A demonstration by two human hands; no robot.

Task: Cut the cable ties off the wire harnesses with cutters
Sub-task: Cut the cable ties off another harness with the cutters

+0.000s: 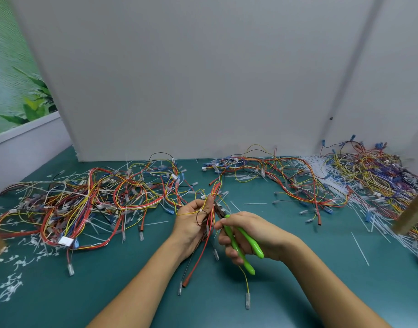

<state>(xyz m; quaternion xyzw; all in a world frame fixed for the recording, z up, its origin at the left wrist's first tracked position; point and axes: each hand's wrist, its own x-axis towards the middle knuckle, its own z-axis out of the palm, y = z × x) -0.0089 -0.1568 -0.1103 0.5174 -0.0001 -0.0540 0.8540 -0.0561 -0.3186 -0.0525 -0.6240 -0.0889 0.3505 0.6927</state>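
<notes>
My left hand [194,221] grips a thin wire harness [210,223] of red, yellow and black wires in the middle of the table. A white cable tie [202,210] circles the bundle near my thumb. The cutters [241,242], with bright green handles, are held in my right hand [248,235]. Their metal jaws [219,209] point up and left, right beside the bundle just above my left fingers. Whether the jaws touch a tie I cannot tell. Loose wire ends with clear terminals hang below my hands.
A big tangle of harnesses [85,200] lies at the left, another pile [286,178] at the back centre, a third [378,171] at the right with white tie strips. Cut tie scraps [13,280] litter the green table [321,280]. A grey wall panel [203,91] stands behind.
</notes>
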